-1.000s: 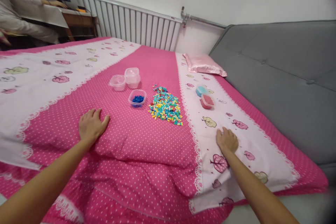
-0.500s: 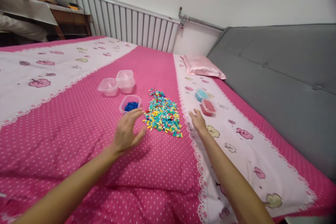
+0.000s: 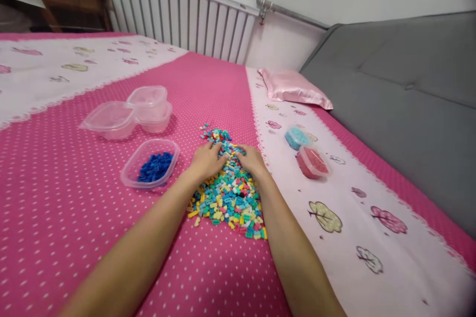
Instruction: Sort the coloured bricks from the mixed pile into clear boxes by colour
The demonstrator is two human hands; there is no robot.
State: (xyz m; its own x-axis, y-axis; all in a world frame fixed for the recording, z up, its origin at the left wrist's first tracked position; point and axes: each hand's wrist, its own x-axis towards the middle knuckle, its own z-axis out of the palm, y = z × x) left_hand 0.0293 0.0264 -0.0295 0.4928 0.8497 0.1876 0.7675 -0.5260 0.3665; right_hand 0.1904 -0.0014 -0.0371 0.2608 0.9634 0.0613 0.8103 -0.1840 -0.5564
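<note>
A heap of small mixed-colour toy building bricks (image 3: 232, 200) spreads over the pink dotted bedspread. My left hand (image 3: 208, 162) rests on the heap's upper left side, fingers apart. Across from it, my right hand (image 3: 253, 161) touches the upper right side, its fingers also loosely spread. Neither hand visibly grips a brick; the undersides of the fingers are hidden. Left of my left hand stands an open clear plastic container (image 3: 138, 154) with dark blue bricks (image 3: 156, 166) in it.
Clear containers (image 3: 111, 118) stand grouped at the back left, some stacked. To the right are a container of light blue pieces (image 3: 296, 137) and one of red pieces (image 3: 313, 162). Beyond lie a pink pillow (image 3: 292, 86), a grey headboard (image 3: 405, 69) and a radiator (image 3: 186, 15).
Both hands have moved forward and inward, from either side of the heap onto its upper part. The view has come closer and tilted down.
</note>
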